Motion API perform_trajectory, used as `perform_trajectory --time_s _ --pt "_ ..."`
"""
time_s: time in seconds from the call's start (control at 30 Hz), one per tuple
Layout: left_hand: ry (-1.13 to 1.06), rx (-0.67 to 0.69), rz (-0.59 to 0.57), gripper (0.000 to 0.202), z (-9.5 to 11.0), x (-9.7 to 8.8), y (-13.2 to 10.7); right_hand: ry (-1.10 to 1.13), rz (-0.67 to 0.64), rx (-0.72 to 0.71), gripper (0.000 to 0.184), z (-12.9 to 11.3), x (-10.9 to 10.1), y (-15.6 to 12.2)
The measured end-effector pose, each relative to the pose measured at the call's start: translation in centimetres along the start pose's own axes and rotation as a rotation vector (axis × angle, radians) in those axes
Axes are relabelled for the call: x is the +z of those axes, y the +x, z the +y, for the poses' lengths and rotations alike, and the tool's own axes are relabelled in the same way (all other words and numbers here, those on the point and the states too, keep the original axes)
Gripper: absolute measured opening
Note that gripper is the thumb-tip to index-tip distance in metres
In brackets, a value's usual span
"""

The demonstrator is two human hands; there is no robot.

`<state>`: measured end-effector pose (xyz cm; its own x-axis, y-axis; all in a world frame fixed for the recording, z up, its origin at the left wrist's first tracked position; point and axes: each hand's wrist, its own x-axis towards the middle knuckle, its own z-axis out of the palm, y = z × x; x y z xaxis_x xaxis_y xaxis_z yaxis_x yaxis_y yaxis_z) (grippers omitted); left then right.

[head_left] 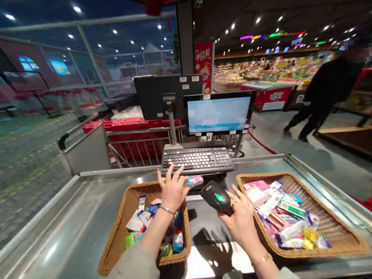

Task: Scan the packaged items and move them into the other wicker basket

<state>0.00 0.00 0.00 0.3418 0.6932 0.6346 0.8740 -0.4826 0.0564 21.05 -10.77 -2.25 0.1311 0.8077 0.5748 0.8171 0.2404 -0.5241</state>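
Observation:
My left hand (173,191) is over the far right corner of the left wicker basket (112,243). It grips a small pink-and-blue packaged item (195,181) at its thumb side, while other fingers spread toward the keyboard (197,160). The item's exact kind is unclear. My right hand (241,216) is closed around a black barcode scanner (215,196) with a green light on top. The scanner's head points at the small item, a short gap apart. Beside my right hand stands the right wicker basket (342,233), holding several small wrapped packets (286,213).
Colourful packages (178,240) lie in the left basket, partly hidden by my forearm. A lit checkout screen (219,113) and a dark monitor back (154,98) stand behind the keyboard. The metal counter (64,227) has raised rims. A person in black (330,83) is at right.

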Motion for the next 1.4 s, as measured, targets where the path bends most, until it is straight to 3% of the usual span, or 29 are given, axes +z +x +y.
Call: perform_trajectory --time_s 0.67,1.4 --pt "-0.053 0.078 0.039 0.019 1.9 1.1 1.2 0.078 0.095 0.182 0.032 1.9 -1.3 -0.4" --pt "-0.16 0.177 -0.02 0.026 7.9 4.3 3.4 0.029 0.283 0.463 0.044 7.1 -5.3 -1.1"
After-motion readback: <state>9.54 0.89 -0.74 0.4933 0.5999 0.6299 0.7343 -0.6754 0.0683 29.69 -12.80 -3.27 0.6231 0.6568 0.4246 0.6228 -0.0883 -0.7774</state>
